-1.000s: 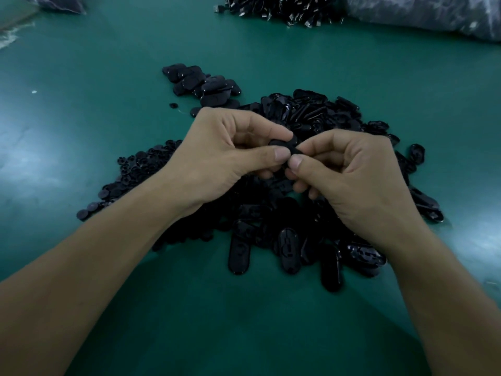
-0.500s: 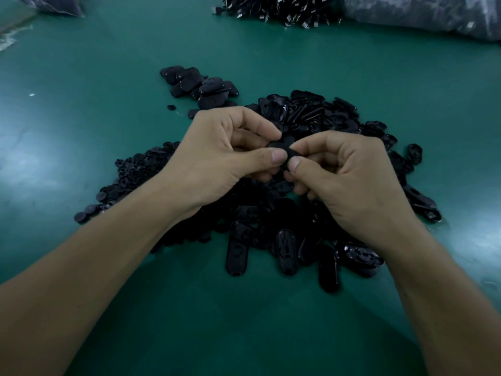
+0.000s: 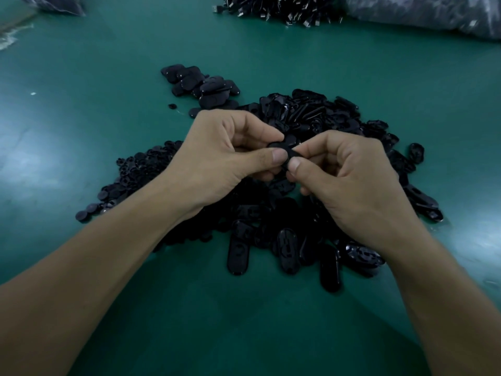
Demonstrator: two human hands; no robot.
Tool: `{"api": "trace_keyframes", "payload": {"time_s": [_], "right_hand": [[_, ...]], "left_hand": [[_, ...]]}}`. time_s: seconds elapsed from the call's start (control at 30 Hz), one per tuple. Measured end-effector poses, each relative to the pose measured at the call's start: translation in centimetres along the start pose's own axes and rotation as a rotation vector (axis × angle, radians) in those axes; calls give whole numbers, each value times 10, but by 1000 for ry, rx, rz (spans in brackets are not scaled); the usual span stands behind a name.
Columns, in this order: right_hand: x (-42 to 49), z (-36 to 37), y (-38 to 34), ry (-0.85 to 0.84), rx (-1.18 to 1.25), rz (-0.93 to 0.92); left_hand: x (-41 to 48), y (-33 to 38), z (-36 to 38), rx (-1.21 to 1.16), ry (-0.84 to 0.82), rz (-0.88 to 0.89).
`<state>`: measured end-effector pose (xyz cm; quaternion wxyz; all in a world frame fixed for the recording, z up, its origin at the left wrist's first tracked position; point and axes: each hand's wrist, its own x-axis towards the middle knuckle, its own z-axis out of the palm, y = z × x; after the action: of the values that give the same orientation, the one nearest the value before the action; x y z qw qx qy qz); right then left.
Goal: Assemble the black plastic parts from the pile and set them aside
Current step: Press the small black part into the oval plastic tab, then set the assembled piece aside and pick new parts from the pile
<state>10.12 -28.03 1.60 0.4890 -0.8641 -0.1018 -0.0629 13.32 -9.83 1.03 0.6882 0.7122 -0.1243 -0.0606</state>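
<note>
My left hand (image 3: 217, 158) and my right hand (image 3: 352, 175) meet above the middle of a big pile of black oval plastic parts (image 3: 311, 123). Both pinch one small black plastic part (image 3: 286, 150) between thumb and forefinger, thumbs almost touching. Most of that part is hidden by my fingers. A heap of small round black pieces (image 3: 135, 169) lies at the pile's left side. Behind my left hand sits a small separate group of black oval parts (image 3: 200, 85).
The green table (image 3: 81, 104) spreads all around. At the far edge lies another heap of black parts with pale tips (image 3: 279, 9), with a grey plastic bag (image 3: 433, 14) to its right. A dark bag (image 3: 54, 2) sits at the far left corner.
Both hands stay together on the same small part; fingertips shift slightly around it. The view has barely moved.
</note>
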Motion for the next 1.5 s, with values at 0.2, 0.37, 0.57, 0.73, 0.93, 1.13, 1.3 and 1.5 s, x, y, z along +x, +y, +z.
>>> {"api": "trace_keyframes", "payload": {"time_s": [0.2,0.37,0.57,0.73,0.93,1.13,1.3,1.5], "right_hand": [[1,3,-1,26,-6,19],[1,4,-2,69,-9,15],[0,1,-2,77,-5,-15],[0,-2,-1,24,38,-70],[1,1,3,14,85,-69],[2,4,7,84,39,-77],[2,6,8,141,-76,-106],[-1,5,10,257,-260,-51]], "left_hand": [[0,1,0,6,4,10],[-1,2,3,46,9,59],[-2,3,3,97,7,98],[-2,0,3,203,54,135],[-1,-2,0,289,72,149],[3,-5,-6,336,102,126],[5,-5,-6,372,75,183],[22,-6,-28,255,286,139]]}}
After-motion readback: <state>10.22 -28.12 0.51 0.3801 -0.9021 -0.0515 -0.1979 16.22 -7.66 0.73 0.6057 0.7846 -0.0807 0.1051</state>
